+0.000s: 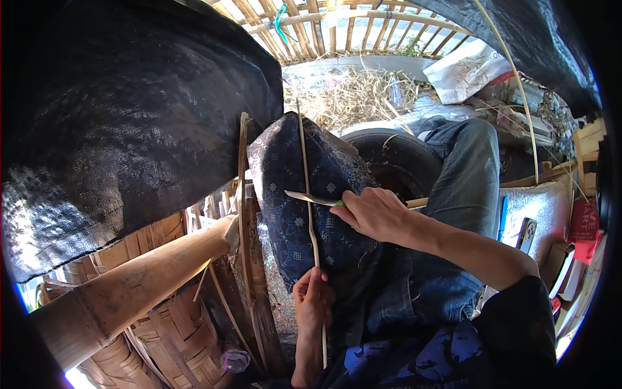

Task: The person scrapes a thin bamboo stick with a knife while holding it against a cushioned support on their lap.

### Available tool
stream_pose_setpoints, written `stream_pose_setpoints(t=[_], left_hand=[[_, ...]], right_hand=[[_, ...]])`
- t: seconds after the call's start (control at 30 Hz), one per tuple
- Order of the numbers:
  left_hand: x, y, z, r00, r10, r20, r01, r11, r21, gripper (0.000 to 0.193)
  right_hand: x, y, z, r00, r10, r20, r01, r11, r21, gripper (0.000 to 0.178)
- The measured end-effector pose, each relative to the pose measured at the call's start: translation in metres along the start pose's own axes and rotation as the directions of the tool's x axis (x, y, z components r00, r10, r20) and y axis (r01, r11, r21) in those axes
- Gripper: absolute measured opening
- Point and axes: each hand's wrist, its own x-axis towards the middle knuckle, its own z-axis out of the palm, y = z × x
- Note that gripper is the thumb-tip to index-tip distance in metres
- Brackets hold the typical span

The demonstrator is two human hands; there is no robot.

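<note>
A long, thin, pale strip that looks like bamboo [305,155] runs lengthwise over a dark blue patterned cloth [275,214] spread on my leg. Low on the strip, my left hand [311,297] pinches it between thumb and fingers, and its tail continues down past my wrist. My right hand [376,214] grips a knife [312,198] by its green handle, most of which is hidden in the fist. The blade lies crosswise over the strip, its tip pointing left. Whether the edge bites into the strip I cannot tell.
A thick bamboo pole [149,279] juts in from the left beside woven bamboo panels [175,330]. Black sheeting [129,117] hangs above it. Beyond my knee are a tire [395,152], straw-like shavings [356,94] and a white sack [468,70]. A phone [526,235] lies at right.
</note>
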Motion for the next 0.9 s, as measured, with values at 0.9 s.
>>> stream_pose_setpoints(t=[0.9], left_hand=[[0.002, 0.004, 0.013, 0.994, -0.094, -0.049, 0.091, 0.995, -0.045, 0.037]], right_hand=[[0.0, -0.002, 0.004, 0.983, 0.125, 0.132, -0.133, 0.99, 0.055, 0.04]])
